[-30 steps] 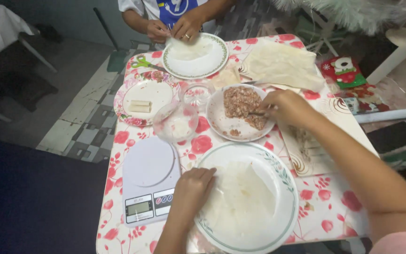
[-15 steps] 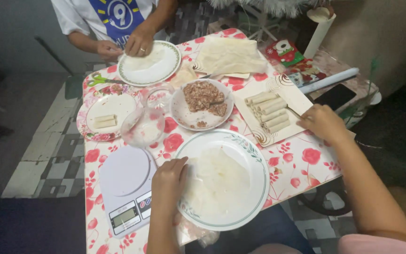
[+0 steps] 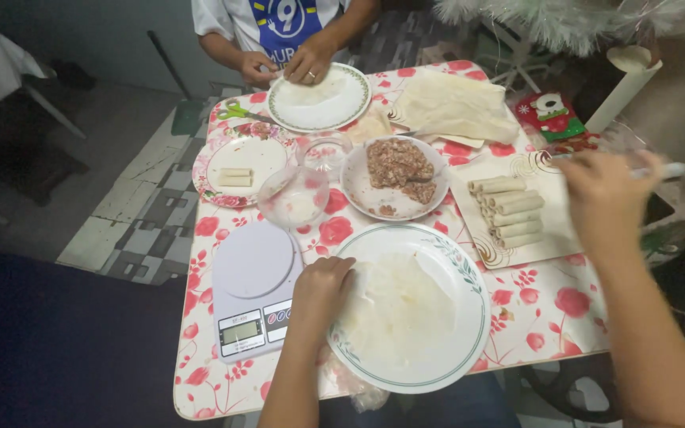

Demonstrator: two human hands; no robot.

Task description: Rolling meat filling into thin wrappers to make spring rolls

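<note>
Wrapper [image 3: 398,309] on plate [image 3: 469,317] under left hand [image 3: 320,289].

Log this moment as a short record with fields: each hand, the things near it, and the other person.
left hand: rests on the rim of the large white plate, at the edge of a thin wrapper sheet; grip closed on nothing
right hand: raised above the table's right side, blurred; its grip cannot be judged
beside right hand: tray with a row of rolled wrappers
centre: bowl of minced filling
left of plate: kitchen scale
far side: another person's hands on a second plate
</note>
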